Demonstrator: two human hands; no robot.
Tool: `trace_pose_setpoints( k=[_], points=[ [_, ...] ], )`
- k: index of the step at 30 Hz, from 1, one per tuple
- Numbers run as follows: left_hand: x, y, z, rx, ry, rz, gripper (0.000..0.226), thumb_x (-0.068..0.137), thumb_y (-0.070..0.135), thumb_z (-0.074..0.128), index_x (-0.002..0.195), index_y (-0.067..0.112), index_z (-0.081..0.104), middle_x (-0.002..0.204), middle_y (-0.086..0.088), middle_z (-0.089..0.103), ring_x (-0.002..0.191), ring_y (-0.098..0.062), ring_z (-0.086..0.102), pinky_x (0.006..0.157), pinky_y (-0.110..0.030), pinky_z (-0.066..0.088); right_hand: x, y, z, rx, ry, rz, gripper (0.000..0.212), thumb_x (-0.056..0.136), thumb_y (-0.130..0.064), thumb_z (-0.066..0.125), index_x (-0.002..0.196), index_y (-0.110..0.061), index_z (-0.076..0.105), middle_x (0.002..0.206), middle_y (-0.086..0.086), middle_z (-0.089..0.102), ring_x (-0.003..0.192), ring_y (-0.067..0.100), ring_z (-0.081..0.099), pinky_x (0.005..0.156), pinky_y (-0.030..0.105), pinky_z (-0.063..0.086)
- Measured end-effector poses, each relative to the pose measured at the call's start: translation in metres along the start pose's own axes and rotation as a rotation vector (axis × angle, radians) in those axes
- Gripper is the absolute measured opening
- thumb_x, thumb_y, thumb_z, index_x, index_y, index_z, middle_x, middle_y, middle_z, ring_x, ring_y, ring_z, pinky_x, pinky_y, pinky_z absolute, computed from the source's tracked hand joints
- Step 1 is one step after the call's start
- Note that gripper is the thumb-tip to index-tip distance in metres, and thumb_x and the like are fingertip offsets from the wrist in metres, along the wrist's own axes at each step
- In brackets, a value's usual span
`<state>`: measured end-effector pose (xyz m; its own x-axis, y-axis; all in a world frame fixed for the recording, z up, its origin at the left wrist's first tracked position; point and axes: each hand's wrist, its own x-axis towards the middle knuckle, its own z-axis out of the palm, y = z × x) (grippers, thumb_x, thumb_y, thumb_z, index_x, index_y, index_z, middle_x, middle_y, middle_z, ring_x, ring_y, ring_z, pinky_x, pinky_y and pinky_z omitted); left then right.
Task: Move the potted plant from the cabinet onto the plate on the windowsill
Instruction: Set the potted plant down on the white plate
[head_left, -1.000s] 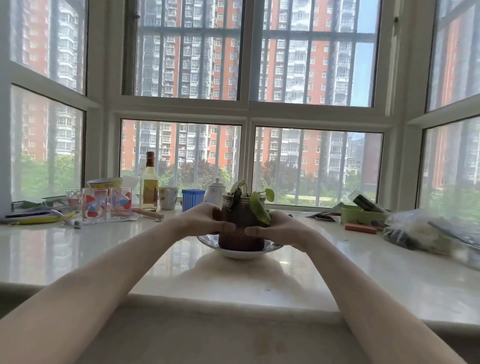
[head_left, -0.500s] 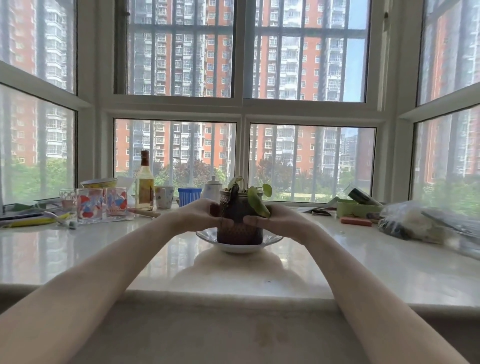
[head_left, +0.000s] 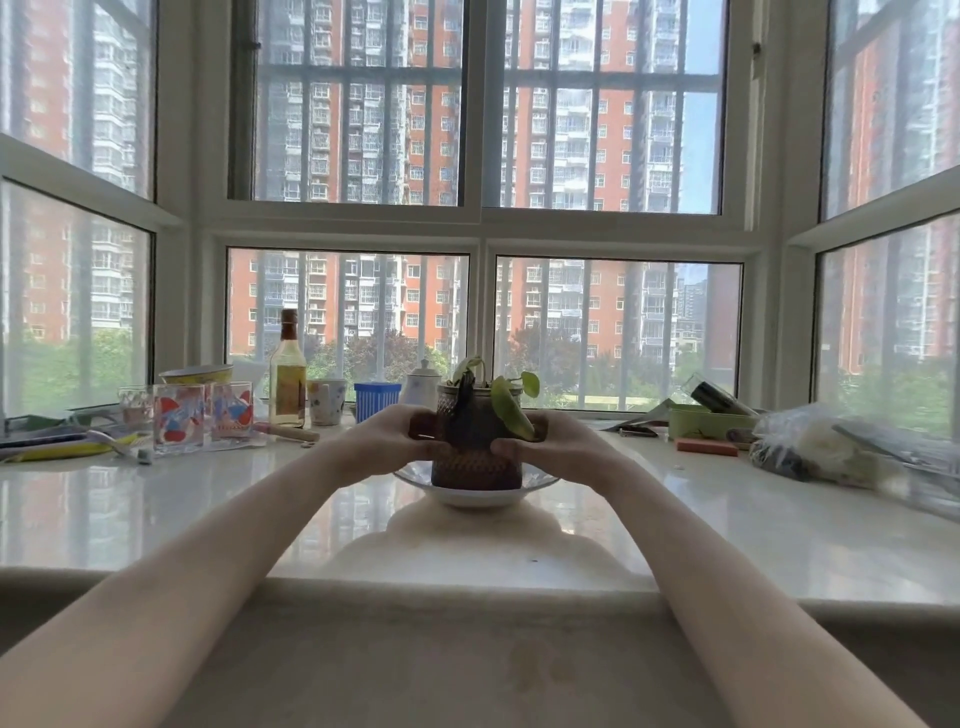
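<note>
The potted plant (head_left: 475, 447), a dark patterned pot with a few green leaves, stands upright in the white plate (head_left: 540, 483) at the middle of the marble windowsill (head_left: 727, 535). My left hand (head_left: 392, 436) wraps the pot's left side. On the opposite side my right hand (head_left: 558, 444) grips it, fingers curled round the front. Both arms reach straight forward over the sill's front edge.
Printed glasses (head_left: 179, 423), a bottle (head_left: 287, 374), a mug (head_left: 327, 400), a blue basket (head_left: 376, 400) and a white teapot (head_left: 422, 387) stand at the back left. A green box (head_left: 709, 421) and a plastic bag (head_left: 841, 452) lie at the right. Windows close off the back.
The pot and both hands keep their hold on the plate. The view has tilted upward a little, so everything sits lower in the frame.
</note>
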<state>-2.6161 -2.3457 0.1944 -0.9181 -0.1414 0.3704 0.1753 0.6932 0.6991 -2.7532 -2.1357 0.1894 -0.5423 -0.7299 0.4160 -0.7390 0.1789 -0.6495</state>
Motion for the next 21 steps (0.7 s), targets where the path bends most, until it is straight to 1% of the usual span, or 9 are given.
trace_pose_setpoints(
  k=[4,8,10,11,13,15,18,19,21],
  points=[
    [-0.001,0.0,-0.003,-0.001,-0.022,-0.019,0.032,0.093,0.013,0.066,0.122,-0.001,0.066,0.122,-0.02,0.07,0.12,-0.032,0.063,0.107,-0.04,0.046,0.003,0.001,0.003,-0.021,-0.029,-0.015,0.02,0.081,-0.045,0.08,0.096,-0.034,0.075,0.096,-0.008,0.079,0.093,0.006,0.071,0.09,0.03,0.052],
    [0.001,-0.001,-0.003,-0.003,-0.019,-0.029,0.033,0.095,0.018,0.063,0.123,0.001,0.065,0.124,-0.019,0.069,0.121,-0.031,0.062,0.109,-0.041,0.046,0.002,-0.004,0.001,-0.018,0.015,-0.036,0.053,0.072,-0.054,0.08,0.102,-0.011,0.074,0.106,0.018,0.077,0.106,0.034,0.071,0.098,0.051,0.051],
    [0.002,0.001,-0.004,-0.026,-0.013,-0.036,0.032,0.098,0.019,0.059,0.125,0.002,0.064,0.125,-0.019,0.068,0.118,-0.025,0.063,0.101,-0.029,0.052,0.0,-0.004,0.0,0.032,0.033,-0.035,0.064,0.064,-0.062,0.08,0.103,-0.013,0.07,0.104,0.015,0.078,0.105,0.031,0.072,0.095,0.053,0.052],
    [0.004,0.004,-0.005,-0.04,0.017,-0.041,0.031,0.099,0.019,0.057,0.125,0.002,0.064,0.125,-0.02,0.067,0.115,-0.022,0.064,0.096,-0.023,0.054,-0.001,-0.003,-0.001,0.069,0.054,-0.036,0.067,0.059,-0.067,0.08,0.104,-0.019,0.067,0.099,0.004,0.079,0.1,0.022,0.073,0.087,0.047,0.054],
    [0.009,0.012,-0.009,-0.053,0.117,-0.052,0.031,0.103,0.012,0.049,0.127,-0.004,0.06,0.123,-0.026,0.064,0.116,-0.03,0.063,0.097,-0.028,0.054,-0.008,-0.006,-0.001,0.147,0.077,-0.056,0.085,0.051,-0.078,0.08,0.113,-0.027,0.054,0.092,-0.023,0.071,0.094,0.003,0.066,0.079,0.025,0.048],
    [0.018,0.029,-0.023,-0.006,0.213,-0.071,0.033,0.104,0.006,0.043,0.133,-0.008,0.053,0.114,-0.022,0.061,0.112,-0.033,0.06,0.095,-0.033,0.051,-0.015,-0.01,-0.004,0.223,0.103,-0.02,0.106,0.045,-0.084,0.077,0.129,-0.032,0.041,0.117,-0.033,0.056,0.117,0.003,0.054,0.088,0.016,0.043],
    [0.032,0.066,-0.052,-0.004,0.273,-0.051,0.043,0.103,0.0,0.039,0.145,-0.006,0.039,0.125,-0.017,0.057,0.121,-0.027,0.054,0.101,-0.033,0.046,-0.026,-0.032,-0.023,0.287,0.128,-0.014,0.151,0.036,-0.095,0.067,0.161,-0.028,0.014,0.147,-0.023,0.034,0.138,0.005,0.032,0.114,0.027,0.029],
    [0.039,0.084,-0.064,-0.01,0.301,-0.049,0.045,0.103,-0.001,0.039,0.147,-0.006,0.036,0.135,-0.02,0.055,0.128,-0.029,0.052,0.109,-0.035,0.043,-0.028,-0.047,-0.038,0.304,0.145,-0.011,0.152,0.037,-0.097,0.064,0.163,-0.028,0.011,0.151,-0.019,0.034,0.141,0.007,0.032,0.118,0.032,0.027],
    [0.055,0.115,-0.089,0.003,0.328,-0.042,0.045,0.102,-0.002,0.039,0.147,-0.006,0.036,0.145,-0.024,0.051,0.135,-0.033,0.048,0.114,-0.038,0.039,-0.03,-0.096,-0.085,0.361,0.295,-0.053,0.128,0.049,-0.097,0.059,0.156,-0.033,0.032,0.154,-0.015,0.043,0.14,0.009,0.042,0.117,0.037,0.033]
  ],
)
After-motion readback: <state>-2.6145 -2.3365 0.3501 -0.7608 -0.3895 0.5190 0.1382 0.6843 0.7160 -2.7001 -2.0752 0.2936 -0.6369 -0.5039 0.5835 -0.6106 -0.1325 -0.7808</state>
